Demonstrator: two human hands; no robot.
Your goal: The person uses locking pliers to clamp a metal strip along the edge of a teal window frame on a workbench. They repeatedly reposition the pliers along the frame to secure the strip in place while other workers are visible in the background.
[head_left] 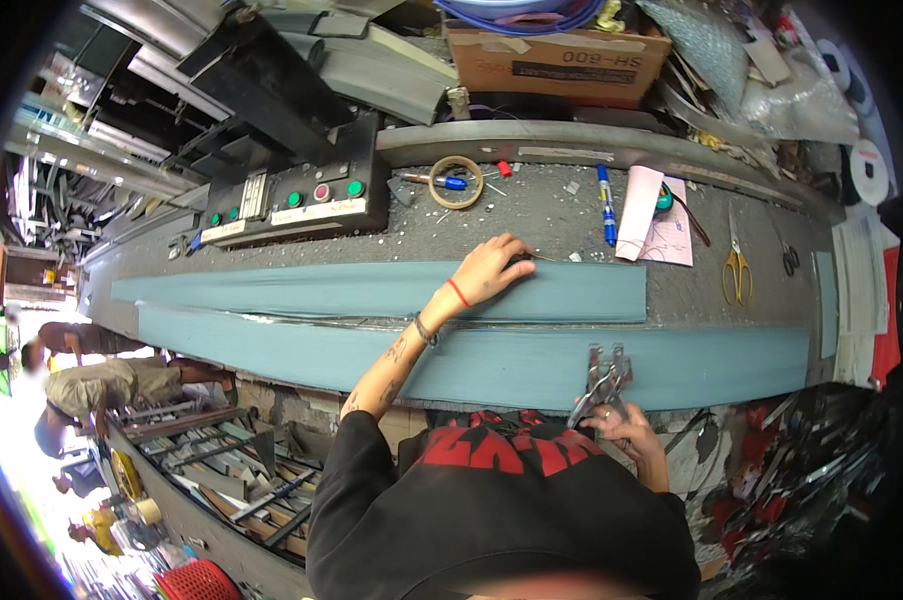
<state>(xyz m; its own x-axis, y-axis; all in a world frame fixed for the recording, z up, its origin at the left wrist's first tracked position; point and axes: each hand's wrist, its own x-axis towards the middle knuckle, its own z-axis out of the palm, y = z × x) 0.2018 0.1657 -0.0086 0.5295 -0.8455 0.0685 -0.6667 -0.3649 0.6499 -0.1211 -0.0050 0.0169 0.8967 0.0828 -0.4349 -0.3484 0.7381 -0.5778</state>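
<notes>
Two long blue-grey strips lie side by side across the workbench, a farther strip and a nearer, longer strip. My left hand reaches over the farther strip to its far edge. Its fingers curl in toward the thumb, and a small dark thing shows between them, too small to name. Over the near edge of the nearer strip, my right hand grips metal pliers. Their jaws point away from me, above the strip. Part of the right hand is hidden behind the handles.
Behind the strips lie a tape roll, blue marker, pink paper pad, green tape measure and yellow-handled scissors. A black machine with buttons stands back left. A rack of offcuts is near left; other people are farther left.
</notes>
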